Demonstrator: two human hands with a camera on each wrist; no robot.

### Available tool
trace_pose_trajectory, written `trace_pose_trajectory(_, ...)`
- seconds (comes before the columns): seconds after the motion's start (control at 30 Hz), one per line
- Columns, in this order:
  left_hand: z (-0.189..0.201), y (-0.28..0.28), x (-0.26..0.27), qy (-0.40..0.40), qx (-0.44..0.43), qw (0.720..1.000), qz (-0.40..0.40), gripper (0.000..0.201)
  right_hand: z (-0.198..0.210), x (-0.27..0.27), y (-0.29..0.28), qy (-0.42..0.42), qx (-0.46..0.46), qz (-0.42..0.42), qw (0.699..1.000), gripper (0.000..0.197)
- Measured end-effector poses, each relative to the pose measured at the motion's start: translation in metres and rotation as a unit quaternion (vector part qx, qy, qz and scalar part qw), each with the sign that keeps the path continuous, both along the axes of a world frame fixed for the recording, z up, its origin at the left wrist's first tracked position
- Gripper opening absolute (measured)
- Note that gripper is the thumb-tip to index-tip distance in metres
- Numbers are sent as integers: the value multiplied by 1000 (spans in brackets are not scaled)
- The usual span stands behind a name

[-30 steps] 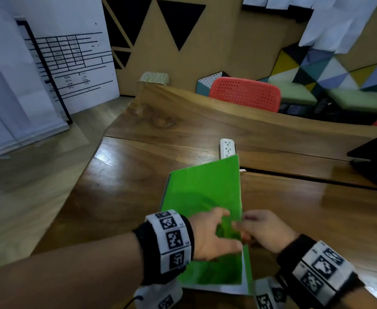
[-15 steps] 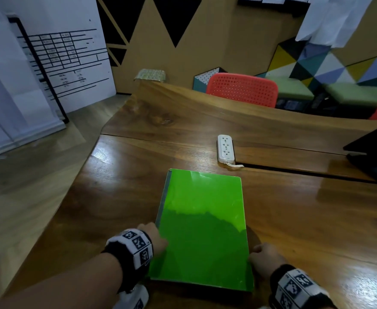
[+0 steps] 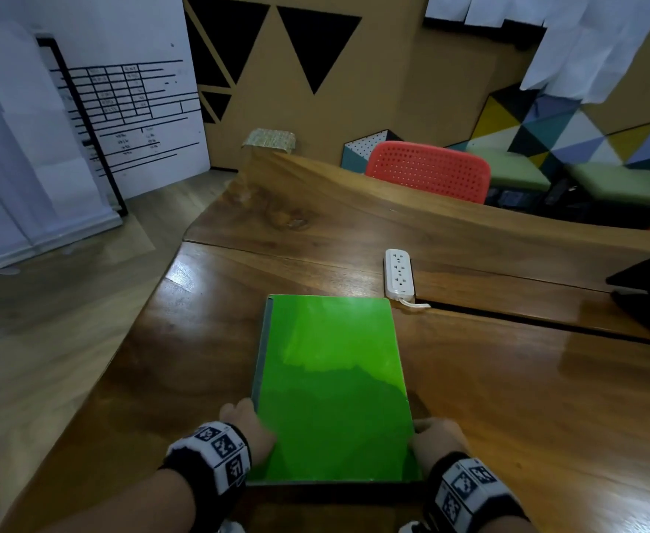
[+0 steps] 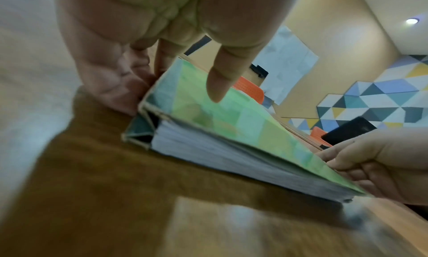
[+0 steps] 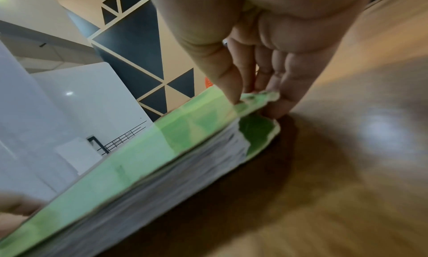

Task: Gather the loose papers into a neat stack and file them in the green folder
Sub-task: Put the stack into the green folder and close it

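The green folder is seen lying closed and flat on the wooden table, near its near edge, with the spine toward the table's left edge. A thick stack of papers is enclosed between the covers; its white edges are shown in both wrist views, reaching almost to the open side.

The folder's near left side is held by the left hand: the fingers are pressed together against the spine and the tabletop, while the thumb is stretched out above the front cover; whether it touches the cover cannot be told. The near right side is held by the right hand: the front cover's worn edge is pinched between the thumb and the fingers, whose tips are set down beside the folder on the table.

A white power strip is placed beyond the folder's far right corner, just apart from it. A red chair is stood behind the table's far edge.
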State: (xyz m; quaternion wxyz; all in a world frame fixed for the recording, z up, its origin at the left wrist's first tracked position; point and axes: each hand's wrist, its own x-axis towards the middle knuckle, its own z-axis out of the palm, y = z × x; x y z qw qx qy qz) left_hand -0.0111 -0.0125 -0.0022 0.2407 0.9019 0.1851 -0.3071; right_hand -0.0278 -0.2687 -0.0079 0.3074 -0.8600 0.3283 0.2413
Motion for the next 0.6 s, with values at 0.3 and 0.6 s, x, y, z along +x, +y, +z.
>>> trace_pose_trajectory(0.3, 7, 8, 86, -28, 26, 999, -33, 59, 6, 74, 7, -43, 36, -29, 998, 38)
trace_pose_trajectory(0.6, -1, 14, 135, -30, 25, 996, -77, 45, -1, 96, 7, -25, 33, -28, 999, 36)
